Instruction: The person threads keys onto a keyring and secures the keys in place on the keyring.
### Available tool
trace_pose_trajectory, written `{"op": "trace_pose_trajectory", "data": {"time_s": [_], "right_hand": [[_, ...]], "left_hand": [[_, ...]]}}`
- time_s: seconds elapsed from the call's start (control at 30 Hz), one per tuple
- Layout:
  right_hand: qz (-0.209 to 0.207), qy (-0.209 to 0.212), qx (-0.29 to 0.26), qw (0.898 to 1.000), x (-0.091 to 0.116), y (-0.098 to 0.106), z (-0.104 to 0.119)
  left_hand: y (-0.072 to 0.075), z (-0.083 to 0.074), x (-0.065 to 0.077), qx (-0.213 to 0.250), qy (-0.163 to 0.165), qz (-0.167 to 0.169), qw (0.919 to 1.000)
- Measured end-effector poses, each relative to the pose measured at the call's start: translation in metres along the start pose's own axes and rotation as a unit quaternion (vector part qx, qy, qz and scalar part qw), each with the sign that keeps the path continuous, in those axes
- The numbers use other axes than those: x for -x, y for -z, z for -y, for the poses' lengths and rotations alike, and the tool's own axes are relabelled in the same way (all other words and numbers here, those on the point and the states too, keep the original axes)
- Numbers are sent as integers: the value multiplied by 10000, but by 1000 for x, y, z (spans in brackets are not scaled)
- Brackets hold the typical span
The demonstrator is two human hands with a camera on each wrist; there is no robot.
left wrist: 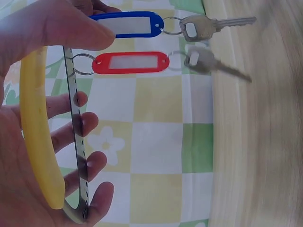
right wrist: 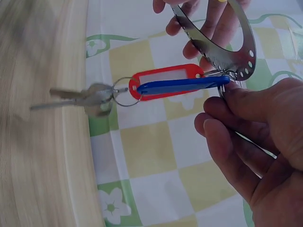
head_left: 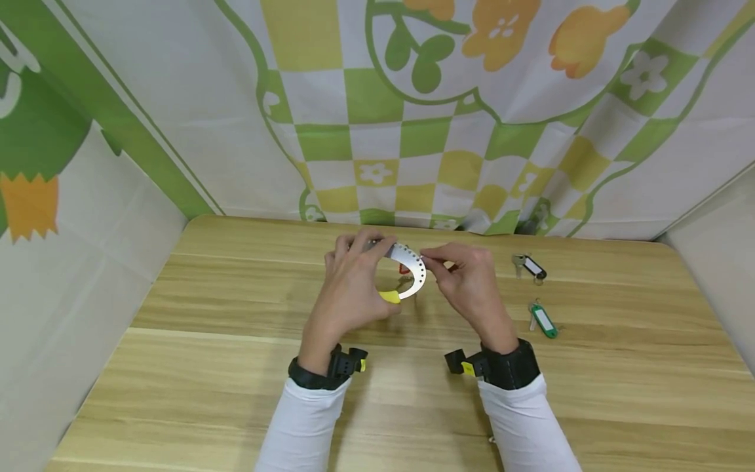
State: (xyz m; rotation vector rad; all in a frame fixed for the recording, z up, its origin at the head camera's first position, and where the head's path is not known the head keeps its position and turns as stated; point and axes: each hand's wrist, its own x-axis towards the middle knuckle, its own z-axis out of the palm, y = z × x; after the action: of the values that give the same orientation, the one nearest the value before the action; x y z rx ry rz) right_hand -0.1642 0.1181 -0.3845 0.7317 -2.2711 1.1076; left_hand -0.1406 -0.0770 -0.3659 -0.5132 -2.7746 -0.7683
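My left hand (head_left: 348, 282) grips a curved metal key holder (head_left: 417, 275) with a row of holes and a yellow handle (left wrist: 35, 127). Its fingers wrap the perforated plate and the thumb lies along the top in the left wrist view. A red key tag (left wrist: 135, 63) hangs from the plate by a split ring, with a key (left wrist: 203, 61) below it. Beside it hangs a blue key tag (right wrist: 184, 86) with its own key (left wrist: 199, 28). Thumb and fingertips of my right hand (head_left: 472, 282) pinch the blue tag's split ring (right wrist: 222, 90) right at the plate's holes.
On the wooden table (head_left: 206, 367), a black key tag (head_left: 534, 267) and a green key tag (head_left: 544, 320), each with a key, lie right of my right hand. A patterned curtain (head_left: 377, 144) hangs along the table's back edge.
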Motion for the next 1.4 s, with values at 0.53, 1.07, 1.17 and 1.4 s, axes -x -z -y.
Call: {"op": "trace_pose_trajectory", "data": {"time_s": [0.53,1.07,1.17,1.4], "right_hand": [[252,43,94,9996,0,2,1],[303,-268,135,9991,0,3,4],[24,-632,82,9980,-1,0,5],[-237,-946,-1,9952,-2,-1,6]], "left_hand": [[0,3,1,-142,-197,-56,9997],[0,2,1,-218,-134,-178,9995],[-1,-1,0,-255,-55,-310,9992],[-3,-5,-1,-441,11,-396,9982]]}}
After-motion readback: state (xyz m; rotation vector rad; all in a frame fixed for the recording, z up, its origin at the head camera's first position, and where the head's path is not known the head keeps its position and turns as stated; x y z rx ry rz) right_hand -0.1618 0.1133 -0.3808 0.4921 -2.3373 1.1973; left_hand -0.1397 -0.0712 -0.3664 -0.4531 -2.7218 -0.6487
